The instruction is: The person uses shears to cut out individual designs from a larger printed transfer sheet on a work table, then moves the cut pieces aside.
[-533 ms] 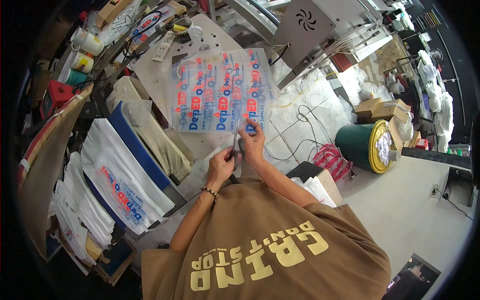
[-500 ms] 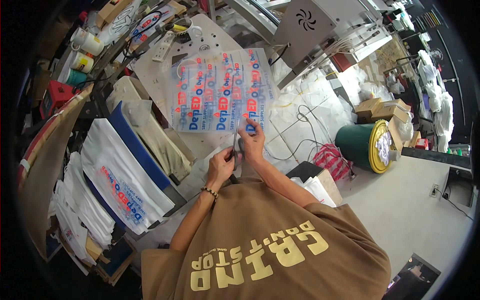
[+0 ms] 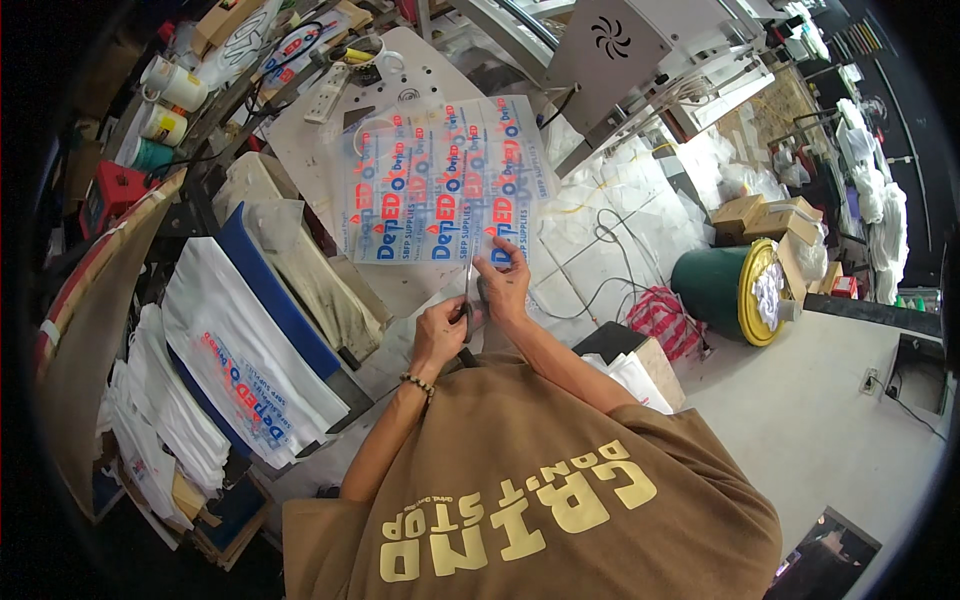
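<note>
A clear film sheet point(image 3: 440, 180) printed with repeated red and blue logos lies on a white worktable point(image 3: 300, 140). My left hand point(image 3: 440, 335) grips a pair of scissors point(image 3: 468, 290), whose blades point up into the sheet's near edge. My right hand point(image 3: 505, 280) pinches that same edge just right of the blades, fingers pressing on the film. A bead bracelet is on my left wrist. I wear a brown shirt with yellow lettering.
White printed bags point(image 3: 250, 370) are stacked at the left over a blue board. A grey press machine point(image 3: 610, 50) stands behind the table. A green bin with a yellow lid point(image 3: 730, 290), cardboard boxes point(image 3: 760, 215) and a red mesh bag point(image 3: 665, 320) are on the floor at the right.
</note>
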The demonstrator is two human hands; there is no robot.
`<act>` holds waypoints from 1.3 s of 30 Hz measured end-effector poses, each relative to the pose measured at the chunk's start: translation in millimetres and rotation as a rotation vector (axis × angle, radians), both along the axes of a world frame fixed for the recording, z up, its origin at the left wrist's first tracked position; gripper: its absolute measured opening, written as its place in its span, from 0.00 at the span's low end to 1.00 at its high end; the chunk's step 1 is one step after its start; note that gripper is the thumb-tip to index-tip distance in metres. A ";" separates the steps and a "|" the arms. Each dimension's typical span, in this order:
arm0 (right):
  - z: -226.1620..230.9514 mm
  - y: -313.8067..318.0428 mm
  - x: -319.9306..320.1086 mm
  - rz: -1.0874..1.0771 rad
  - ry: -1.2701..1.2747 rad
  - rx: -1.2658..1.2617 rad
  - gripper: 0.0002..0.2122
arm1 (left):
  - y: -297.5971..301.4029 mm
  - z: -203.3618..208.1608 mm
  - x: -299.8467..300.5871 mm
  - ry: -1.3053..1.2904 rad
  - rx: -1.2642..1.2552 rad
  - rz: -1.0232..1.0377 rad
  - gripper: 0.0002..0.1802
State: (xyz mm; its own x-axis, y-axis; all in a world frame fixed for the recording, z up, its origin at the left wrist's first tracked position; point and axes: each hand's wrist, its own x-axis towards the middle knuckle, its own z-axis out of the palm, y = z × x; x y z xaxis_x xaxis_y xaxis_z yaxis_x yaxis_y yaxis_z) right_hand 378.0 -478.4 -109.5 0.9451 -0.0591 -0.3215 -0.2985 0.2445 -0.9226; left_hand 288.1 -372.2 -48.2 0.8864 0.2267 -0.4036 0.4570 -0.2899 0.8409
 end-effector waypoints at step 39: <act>23.4 -9.6 -8.7 0.199 0.004 0.095 0.23 | 9.9 4.4 59.3 -0.041 0.047 0.051 0.19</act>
State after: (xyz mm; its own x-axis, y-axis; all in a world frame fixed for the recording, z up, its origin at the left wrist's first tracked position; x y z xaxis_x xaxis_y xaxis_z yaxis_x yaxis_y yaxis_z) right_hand 369.3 -488.0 -86.1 0.9337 0.1595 -0.3207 -0.3535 0.2665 -0.8967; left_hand 347.4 -362.3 -43.8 0.8888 0.2897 -0.3551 0.4376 -0.3066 0.8453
